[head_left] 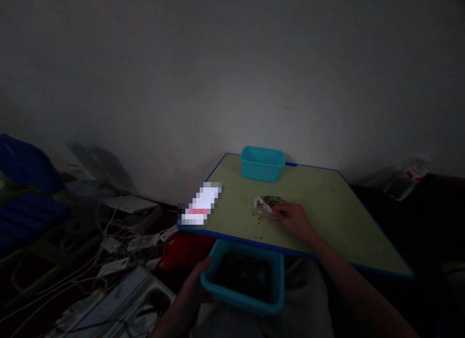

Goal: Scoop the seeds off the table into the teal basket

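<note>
My left hand [194, 284] grips the left rim of a teal plastic tub [242, 279] held below the near edge of a small pale-green table [327, 217]; its dark contents are hard to make out. My right hand [294, 218] rests on the tabletop with fingers closed on a small white card or paper [262, 204]. The card touches a little heap of small dark seeds [272, 200], and a few seeds lie scattered in front of it. A second teal tub [262, 162] stands at the table's far edge by the wall.
A blurred white object [201, 205] lies at the table's left edge. White cables and plug strips [119, 246] clutter the floor at left beside something red [185, 253]. A plastic bottle [407, 178] lies at right. The room is dim.
</note>
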A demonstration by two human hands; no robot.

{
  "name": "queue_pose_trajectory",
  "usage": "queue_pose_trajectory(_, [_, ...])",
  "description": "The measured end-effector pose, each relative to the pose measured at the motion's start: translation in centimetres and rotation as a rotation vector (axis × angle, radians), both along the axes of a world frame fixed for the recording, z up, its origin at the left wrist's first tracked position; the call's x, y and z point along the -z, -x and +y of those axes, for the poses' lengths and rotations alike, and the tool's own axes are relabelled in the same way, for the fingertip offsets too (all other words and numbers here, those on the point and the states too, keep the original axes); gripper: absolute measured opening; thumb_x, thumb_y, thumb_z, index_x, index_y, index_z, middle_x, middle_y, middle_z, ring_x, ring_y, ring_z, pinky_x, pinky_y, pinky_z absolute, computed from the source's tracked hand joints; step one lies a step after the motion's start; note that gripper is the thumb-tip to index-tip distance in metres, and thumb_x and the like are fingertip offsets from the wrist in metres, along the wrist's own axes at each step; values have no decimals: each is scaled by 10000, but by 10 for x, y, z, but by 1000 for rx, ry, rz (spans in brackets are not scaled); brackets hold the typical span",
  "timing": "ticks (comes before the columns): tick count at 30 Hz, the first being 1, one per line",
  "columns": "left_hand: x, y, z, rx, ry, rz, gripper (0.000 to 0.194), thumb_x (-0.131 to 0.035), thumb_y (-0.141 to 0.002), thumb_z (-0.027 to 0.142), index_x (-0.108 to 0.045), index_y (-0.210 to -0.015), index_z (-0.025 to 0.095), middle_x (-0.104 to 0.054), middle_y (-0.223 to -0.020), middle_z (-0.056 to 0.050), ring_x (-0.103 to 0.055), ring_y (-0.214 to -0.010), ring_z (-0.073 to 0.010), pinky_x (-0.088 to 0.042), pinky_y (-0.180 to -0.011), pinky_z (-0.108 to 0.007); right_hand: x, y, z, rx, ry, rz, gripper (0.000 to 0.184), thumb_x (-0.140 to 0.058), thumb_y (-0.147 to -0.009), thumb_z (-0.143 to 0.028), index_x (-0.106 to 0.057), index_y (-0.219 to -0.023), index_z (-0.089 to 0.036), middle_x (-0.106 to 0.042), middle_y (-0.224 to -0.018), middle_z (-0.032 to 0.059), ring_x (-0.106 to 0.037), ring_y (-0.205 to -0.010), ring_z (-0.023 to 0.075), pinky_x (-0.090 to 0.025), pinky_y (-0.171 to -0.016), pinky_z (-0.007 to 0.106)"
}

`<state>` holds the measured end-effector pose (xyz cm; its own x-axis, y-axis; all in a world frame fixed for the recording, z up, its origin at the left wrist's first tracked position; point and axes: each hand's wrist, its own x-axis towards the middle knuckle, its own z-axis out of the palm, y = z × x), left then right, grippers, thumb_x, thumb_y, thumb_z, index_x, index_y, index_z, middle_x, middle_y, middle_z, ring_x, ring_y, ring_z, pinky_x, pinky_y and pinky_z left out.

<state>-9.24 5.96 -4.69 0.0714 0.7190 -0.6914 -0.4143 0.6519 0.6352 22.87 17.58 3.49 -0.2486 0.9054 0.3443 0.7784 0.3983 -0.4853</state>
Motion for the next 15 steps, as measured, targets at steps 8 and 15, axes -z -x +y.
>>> queue_pose_trajectory(8, [3, 3, -1, 68, -81, -27, 664, -597, -800, 618, -638, -1283, 164, -802, -1052, -152, -702, -1072, -425, -551, -874, -585, 1, 4, -21, -51, 21, 43, 186, -641, -889, -196, -819, -886, -250, -781, -824, 34, -696, -740, 197, -481, -697, 288])
queue_pose_trajectory(15, [20, 6, 9, 37, 12, -29, 632, -565, -841, 561, -618, -1268, 99, -785, -857, -140, -736, -849, -393, -571, -753, -535, 1, 10, -48, -130, 115, 165, 192, -627, -904, -225, -815, -865, -226, -749, -773, 40, -670, -695, 179, -469, -653, 277])
